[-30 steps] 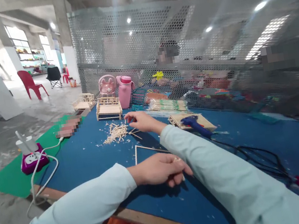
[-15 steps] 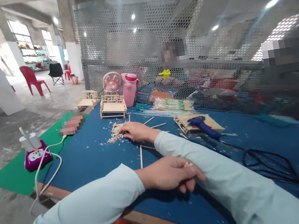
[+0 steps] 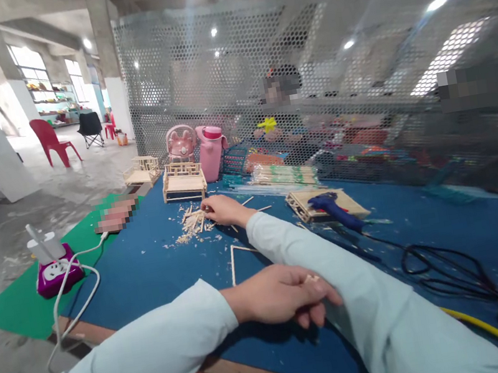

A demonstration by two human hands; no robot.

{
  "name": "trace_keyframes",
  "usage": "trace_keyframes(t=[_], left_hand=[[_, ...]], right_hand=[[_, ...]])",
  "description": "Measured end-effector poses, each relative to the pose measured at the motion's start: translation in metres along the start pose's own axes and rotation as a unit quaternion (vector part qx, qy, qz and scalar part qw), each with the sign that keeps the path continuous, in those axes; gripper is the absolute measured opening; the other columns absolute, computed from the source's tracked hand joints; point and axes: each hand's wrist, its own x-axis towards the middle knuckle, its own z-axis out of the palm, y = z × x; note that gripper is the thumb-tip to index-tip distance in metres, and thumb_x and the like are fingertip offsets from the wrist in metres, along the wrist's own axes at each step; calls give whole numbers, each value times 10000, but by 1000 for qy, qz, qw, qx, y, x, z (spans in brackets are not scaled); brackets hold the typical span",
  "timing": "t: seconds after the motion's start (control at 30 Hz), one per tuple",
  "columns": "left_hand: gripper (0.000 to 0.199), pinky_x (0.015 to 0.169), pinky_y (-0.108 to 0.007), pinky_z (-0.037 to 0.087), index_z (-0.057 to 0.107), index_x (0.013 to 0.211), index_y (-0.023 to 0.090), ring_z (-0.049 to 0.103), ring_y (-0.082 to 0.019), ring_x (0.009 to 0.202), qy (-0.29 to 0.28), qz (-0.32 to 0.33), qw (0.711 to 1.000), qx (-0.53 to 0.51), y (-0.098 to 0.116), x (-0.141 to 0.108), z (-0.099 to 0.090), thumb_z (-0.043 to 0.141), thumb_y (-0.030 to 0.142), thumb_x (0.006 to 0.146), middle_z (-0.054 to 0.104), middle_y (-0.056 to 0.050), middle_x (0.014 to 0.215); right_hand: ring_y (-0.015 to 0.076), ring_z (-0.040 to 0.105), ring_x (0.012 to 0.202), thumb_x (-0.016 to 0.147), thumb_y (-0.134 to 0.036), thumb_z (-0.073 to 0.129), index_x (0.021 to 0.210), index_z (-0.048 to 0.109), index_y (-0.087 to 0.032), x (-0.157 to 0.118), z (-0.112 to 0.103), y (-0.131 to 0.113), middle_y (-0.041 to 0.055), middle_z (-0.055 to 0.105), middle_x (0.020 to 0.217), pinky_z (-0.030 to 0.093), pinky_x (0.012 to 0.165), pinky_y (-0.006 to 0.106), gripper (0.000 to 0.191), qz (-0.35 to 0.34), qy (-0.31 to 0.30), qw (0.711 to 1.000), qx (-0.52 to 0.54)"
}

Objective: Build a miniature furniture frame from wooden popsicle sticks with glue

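Note:
My right hand [image 3: 225, 209] reaches across to a pile of short wooden sticks [image 3: 194, 221], its fingertips pinched at the pile's right edge. What lies between those fingertips is too small to make out. Nearer to me, my left hand [image 3: 278, 295] is closed beside my right sleeve, and small pale wooden stick pieces [image 3: 311, 278] show between thumb and fingers. Two thin sticks joined at a corner, a stick frame [image 3: 233, 266], lie on the blue table [image 3: 162, 269], partly hidden behind my left hand and right arm.
Miniature wooden beds [image 3: 183, 181] stand at the back left beside a pink bottle [image 3: 212, 154]. A blue glue gun [image 3: 335, 210] rests on another wooden piece [image 3: 302, 206], its black cable [image 3: 451, 268] looped rightward. Bagged sticks [image 3: 282, 175] lie before a perforated metal screen [image 3: 194, 81]; a person sits behind it.
My right hand has shifted slightly at the pile and its fingertips are lifted a little, uncovering more sticks. My left hand keeps its grip. The whole view has shifted slightly.

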Motion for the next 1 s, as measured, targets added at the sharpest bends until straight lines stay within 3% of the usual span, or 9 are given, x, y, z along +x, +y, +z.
trace_keyframes(t=[0.13, 0.27, 0.4, 0.53, 0.73, 0.87, 1.0], left_hand=[[291, 475, -185, 354, 573, 851, 104, 441, -45, 408, 4, 6, 1000, -3, 1, 0, -2, 388, 325, 888, 496, 51, 518], [298, 484, -184, 353, 575, 896, 92, 441, -43, 420, 4, 14, 1000, 3, 1, 0, -2, 382, 319, 892, 495, 50, 529], [276, 482, -181, 349, 576, 894, 88, 434, -41, 415, 3, 7, 1000, 8, 2, -1, -1, 355, 254, 905, 487, 52, 525], [270, 488, -183, 350, 578, 892, 91, 432, -43, 414, 5, 0, 1000, 14, 5, -2, 0, 345, 226, 907, 484, 53, 523], [309, 499, -192, 353, 586, 871, 97, 440, -48, 430, 6, -3, 1000, 12, 2, -1, -1, 380, 327, 890, 492, 48, 535], [281, 486, -191, 350, 564, 828, 106, 442, -47, 421, 3, 14, 1000, -4, 0, -1, -2, 387, 316, 888, 494, 50, 528], [287, 477, -192, 347, 545, 784, 112, 445, -50, 418, 14, 25, 999, -16, 0, -1, -3, 411, 350, 873, 493, 50, 513]], right_hand=[[129, 575, 705, 775, -204, 541, 835, 652, -150, 4, -3, -8, 49, 670, 786, 372, 617, 202, 137, 4, 24, 1000, 19], [111, 554, 682, 818, -218, 478, 895, 634, -134, 7, -13, -4, 44, 658, 789, 363, 607, 196, 193, 18, 66, 997, 28], [133, 561, 754, 732, -79, 499, 907, 656, -150, 6, -18, 6, 56, 651, 850, 374, 662, 208, 245, 27, 82, 996, 18], [159, 574, 810, 665, -41, 521, 900, 686, -163, 4, -14, 5, 69, 647, 901, 398, 696, 220, 312, 22, 67, 997, 10], [139, 582, 924, 741, -80, 493, 987, 675, -195, 8, 3, -14, 38, 659, 1010, 402, 814, 195, 327, -49, 10, 998, 25], [146, 563, 990, 813, -83, 394, 1123, 593, -154, 12, 7, -10, 76, 630, 1094, 395, 838, 218, 375, -6, 33, 999, 14], [172, 554, 1009, 812, -149, 445, 1012, 660, -187, 17, 6, 3, 70, 633, 1085, 383, 846, 235, 296, 31, 25, 999, -8]])
